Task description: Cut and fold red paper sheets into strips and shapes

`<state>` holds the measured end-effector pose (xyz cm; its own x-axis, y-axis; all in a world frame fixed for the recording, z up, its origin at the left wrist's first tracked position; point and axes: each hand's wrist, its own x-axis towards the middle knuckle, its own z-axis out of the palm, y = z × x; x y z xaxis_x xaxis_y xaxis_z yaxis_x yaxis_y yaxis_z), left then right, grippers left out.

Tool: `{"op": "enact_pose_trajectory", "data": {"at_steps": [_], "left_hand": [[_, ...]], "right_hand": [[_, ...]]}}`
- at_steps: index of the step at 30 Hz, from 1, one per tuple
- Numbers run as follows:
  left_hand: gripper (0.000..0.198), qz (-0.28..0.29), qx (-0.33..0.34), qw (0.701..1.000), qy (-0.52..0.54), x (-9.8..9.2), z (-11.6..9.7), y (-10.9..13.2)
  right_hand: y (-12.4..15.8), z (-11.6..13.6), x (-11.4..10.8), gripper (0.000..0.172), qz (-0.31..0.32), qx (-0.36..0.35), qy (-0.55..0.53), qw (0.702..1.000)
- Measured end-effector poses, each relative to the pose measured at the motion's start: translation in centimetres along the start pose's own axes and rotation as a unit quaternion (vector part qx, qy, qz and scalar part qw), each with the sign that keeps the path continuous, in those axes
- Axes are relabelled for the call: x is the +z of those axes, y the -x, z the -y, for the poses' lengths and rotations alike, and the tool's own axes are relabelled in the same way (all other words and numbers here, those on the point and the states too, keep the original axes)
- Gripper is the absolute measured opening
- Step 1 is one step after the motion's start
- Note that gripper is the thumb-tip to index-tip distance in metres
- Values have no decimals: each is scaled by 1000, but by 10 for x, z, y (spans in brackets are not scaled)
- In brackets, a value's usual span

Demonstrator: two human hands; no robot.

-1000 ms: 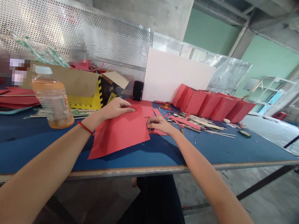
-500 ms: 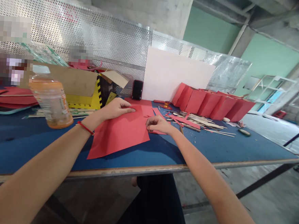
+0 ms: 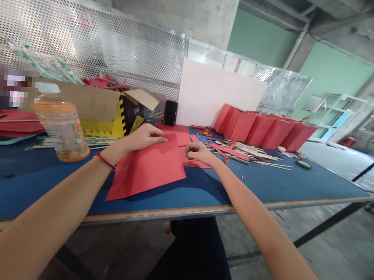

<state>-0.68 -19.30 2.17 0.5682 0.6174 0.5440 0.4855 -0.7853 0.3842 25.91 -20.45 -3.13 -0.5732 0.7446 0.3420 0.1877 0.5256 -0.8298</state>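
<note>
My left hand grips the upper part of a red paper sheet, its thumb lying over the paper and its fingers partly hidden. The sheet is slightly bowed, and its near edge casts a shadow on the blue tabletop. Just right of the sheet's right edge, my right hand is closed with thumb and fingertips together; whether anything small is in the pinch cannot be made out. More red paper lies beneath and behind that hand.
An orange-tinted drink bottle stands left of my left forearm. Behind are a cardboard box, a dark phone-like object and a white board. Thin wooden sticks and a row of folded red paper pieces occupy the right.
My right hand has shifted slightly right, away from the sheet's edge, its fingers curled more tightly. My left hand keeps its hold on the sheet. The view has shifted a little.
</note>
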Motion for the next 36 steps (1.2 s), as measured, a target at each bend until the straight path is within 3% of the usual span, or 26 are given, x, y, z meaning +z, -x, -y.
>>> {"op": "enact_pose_trajectory", "data": {"at_steps": [7,22,36], "left_hand": [[43,59,16,998,-28,8,-5,-1],[45,61,24,997,-43,11,-5,-2],[48,81,19,996,-29,14,-5,-1]], "right_hand": [[-2,4,7,10,2,10,-14,1000],[-2,2,8,8,22,12,-9,1000],[-3,1,8,7,-20,3,0,1000]]}}
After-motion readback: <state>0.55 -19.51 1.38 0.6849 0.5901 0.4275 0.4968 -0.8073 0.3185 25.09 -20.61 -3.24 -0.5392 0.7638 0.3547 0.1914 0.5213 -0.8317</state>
